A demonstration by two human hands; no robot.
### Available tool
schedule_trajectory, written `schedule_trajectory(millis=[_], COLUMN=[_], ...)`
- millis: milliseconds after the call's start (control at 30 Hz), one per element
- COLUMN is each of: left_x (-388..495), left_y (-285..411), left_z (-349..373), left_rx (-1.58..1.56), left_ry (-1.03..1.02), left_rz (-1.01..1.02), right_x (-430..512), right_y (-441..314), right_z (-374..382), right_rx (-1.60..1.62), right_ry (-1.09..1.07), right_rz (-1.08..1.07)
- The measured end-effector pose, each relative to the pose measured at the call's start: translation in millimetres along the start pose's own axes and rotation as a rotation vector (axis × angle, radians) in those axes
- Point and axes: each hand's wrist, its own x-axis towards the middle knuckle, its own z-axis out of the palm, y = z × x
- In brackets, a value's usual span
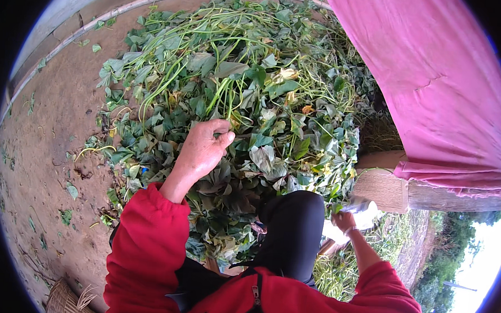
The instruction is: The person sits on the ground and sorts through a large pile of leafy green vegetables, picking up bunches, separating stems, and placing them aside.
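A broad heap of green leaves with long pale stalks [165,83], which look like sweet potato greens, lies on the ground before me. My left hand [204,148] is over the middle of the heap, fingers curled and thumb against the forefinger. A small bunch of leaf stalks [226,94] runs down to its fingertips and appears pinched there. My right hand [343,221] is low at the right, beyond my knee, beside a bright white object [367,216]. A green leaf [336,208] shows at its fingers; blur hides whether they grip it.
A pink cloth [438,81] hangs at the right above a wooden beam [454,200] and a cord-wrapped block [381,189]. My dark-trousered knee [295,225] rises between my arms. A woven basket [66,301] stands lower left on bare earth [62,148]. A pale pole [127,10] curves along the back.
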Motion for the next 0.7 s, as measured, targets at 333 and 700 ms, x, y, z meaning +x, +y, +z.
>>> schedule_trajectory(millis=[333, 700], left_x=[9, 14], left_y=[1, -2], left_z=[0, 12], left_rx=[0.221, 0.355], left_ry=[0.020, -0.054], left_rz=[0.000, 0.086], right_x=[248, 349], right_y=[-209, -351], right_z=[-92, -130], right_rx=[0.711, 0.653], right_ry=[0.367, 0.682], right_rz=[-0.406, -0.691])
